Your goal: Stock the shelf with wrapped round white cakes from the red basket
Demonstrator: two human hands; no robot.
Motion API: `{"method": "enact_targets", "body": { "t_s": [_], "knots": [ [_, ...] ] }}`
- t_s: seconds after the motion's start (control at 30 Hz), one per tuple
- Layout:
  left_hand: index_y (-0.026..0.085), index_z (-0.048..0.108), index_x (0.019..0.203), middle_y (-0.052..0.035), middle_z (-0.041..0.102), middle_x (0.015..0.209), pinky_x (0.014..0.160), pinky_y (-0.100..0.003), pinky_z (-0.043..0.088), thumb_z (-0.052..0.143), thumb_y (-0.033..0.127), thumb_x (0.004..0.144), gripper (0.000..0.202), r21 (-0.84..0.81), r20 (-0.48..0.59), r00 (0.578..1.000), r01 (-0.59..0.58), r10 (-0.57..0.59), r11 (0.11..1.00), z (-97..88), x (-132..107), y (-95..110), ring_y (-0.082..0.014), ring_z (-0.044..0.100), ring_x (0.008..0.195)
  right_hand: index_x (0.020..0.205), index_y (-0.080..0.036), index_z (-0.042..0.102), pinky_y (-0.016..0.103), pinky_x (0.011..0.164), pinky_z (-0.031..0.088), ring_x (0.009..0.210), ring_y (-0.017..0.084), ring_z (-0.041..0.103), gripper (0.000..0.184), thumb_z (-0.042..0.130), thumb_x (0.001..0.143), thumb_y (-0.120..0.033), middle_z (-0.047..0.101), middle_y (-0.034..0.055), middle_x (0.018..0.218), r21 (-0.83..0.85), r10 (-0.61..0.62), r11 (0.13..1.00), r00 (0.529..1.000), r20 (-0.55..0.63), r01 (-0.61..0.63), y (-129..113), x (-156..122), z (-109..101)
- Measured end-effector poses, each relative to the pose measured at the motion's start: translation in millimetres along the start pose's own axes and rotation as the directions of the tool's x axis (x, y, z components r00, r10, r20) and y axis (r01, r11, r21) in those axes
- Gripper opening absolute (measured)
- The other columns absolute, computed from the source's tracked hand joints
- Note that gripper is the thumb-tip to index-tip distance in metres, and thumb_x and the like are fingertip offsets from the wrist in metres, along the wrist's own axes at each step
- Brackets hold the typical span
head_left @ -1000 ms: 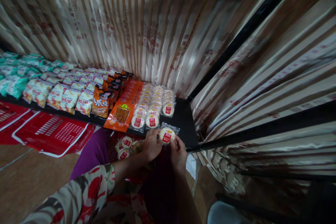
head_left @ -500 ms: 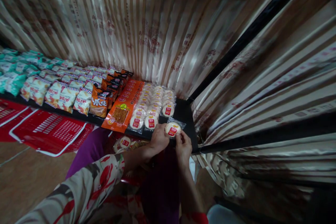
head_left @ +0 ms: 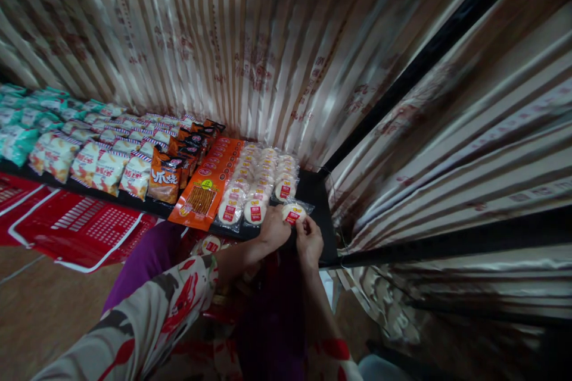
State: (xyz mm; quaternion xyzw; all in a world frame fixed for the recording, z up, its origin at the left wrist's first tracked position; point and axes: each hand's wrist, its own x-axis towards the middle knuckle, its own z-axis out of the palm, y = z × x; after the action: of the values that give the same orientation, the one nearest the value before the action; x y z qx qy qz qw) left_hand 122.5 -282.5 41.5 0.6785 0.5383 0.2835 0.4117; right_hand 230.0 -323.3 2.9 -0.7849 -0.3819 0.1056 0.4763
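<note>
Between my two hands is a round white cracker packet (head_left: 294, 213) in clear wrapping with a red label. My left hand (head_left: 274, 230) is closed on its left edge. The fingers of my right hand (head_left: 309, 239) pinch its lower right side. The packet is at the near end of the right-hand row of wrapped crackers (head_left: 285, 189), overlapping the front of the black shelf (head_left: 319, 214). Two longer rows of the same crackers (head_left: 255, 211) lie just left of it, overlapping one another.
Left of the crackers lie an orange snack bag (head_left: 201, 193), orange-black bags (head_left: 164, 177), white bags (head_left: 135, 175) and teal bags (head_left: 18, 141). Red baskets (head_left: 84, 226) stand below the shelf. Striped curtain (head_left: 268, 41) hangs behind; a black pole (head_left: 402, 77) slants at right.
Both hands have moved the cracker packet slightly away from me, closer to the right-hand row. The camera view has shifted a little.
</note>
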Motion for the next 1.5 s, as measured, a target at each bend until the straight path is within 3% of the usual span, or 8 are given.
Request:
{"method": "enact_targets", "body": {
  "t_s": [0.43,0.63,1.0,1.23,1.5],
  "knots": [
    [0.013,0.055,0.110,-0.0128,0.060,0.110,0.090,-0.033,0.045,0.055,0.010,0.072,0.038,-0.066,0.007,0.997,0.078,-0.078,0.995,-6.2,15.7,10.4,-0.0221,0.056,0.100,0.101,-0.011,0.065,0.031,0.068,0.047,0.069,0.018,0.058,0.050,0.050,0.072,-0.049,0.065,0.0112,0.087,0.024,0.017,1.000,0.998,0.060,-0.018,-6.6,19.3,15.7],
    [0.012,0.057,0.108,-0.0132,0.062,0.110,0.091,-0.032,0.044,0.053,0.011,0.074,0.034,-0.095,0.017,0.999,0.050,-0.049,0.994,-7.4,20.3,15.9,-0.0224,0.057,0.101,0.105,-0.010,0.064,0.031,0.069,0.047,0.071,0.018,0.058,0.051,0.052,0.069,-0.044,0.064,0.0127,0.092,-0.012,0.021,1.000,0.996,0.091,-0.020,-7.3,26.3,21.7],
    [0.004,0.053,0.113,-0.0216,0.056,0.116,0.091,-0.036,0.042,0.050,0.013,0.075,0.038,-0.031,0.013,0.994,0.113,-0.112,0.993,-7.4,22.8,16.6,-0.0278,0.054,0.107,0.106,-0.011,0.065,0.033,0.074,0.044,0.076,0.020,0.055,0.049,0.050,0.071,-0.041,0.063,0.0111,0.089,-0.105,-0.044,0.993,0.995,0.094,0.054,-10.8,35.6,32.3],
    [0.008,0.053,0.114,-0.0173,0.055,0.118,0.093,-0.032,0.042,0.051,0.016,0.078,0.037,0.001,0.018,0.990,0.140,-0.140,0.990,-9.5,24.2,21.1,-0.0247,0.054,0.108,0.109,-0.010,0.064,0.033,0.077,0.044,0.081,0.021,0.056,0.049,0.050,0.072,-0.038,0.064,0.0130,0.095,-0.143,-0.032,0.989,0.994,0.101,0.046,-10.1,38.2,38.2],
    [0.006,0.049,0.120,-0.0187,0.053,0.123,0.096,-0.031,0.040,0.050,0.015,0.079,0.043,0.035,0.032,0.989,0.146,-0.147,0.989,-12.9,24.2,26.2,-0.0245,0.052,0.113,0.111,-0.011,0.063,0.035,0.083,0.044,0.089,0.023,0.056,0.048,0.050,0.073,-0.037,0.063,0.0146,0.102,-0.145,-0.085,0.984,0.991,0.106,0.100,-1.7,41.7,46.0]
  ]
}}
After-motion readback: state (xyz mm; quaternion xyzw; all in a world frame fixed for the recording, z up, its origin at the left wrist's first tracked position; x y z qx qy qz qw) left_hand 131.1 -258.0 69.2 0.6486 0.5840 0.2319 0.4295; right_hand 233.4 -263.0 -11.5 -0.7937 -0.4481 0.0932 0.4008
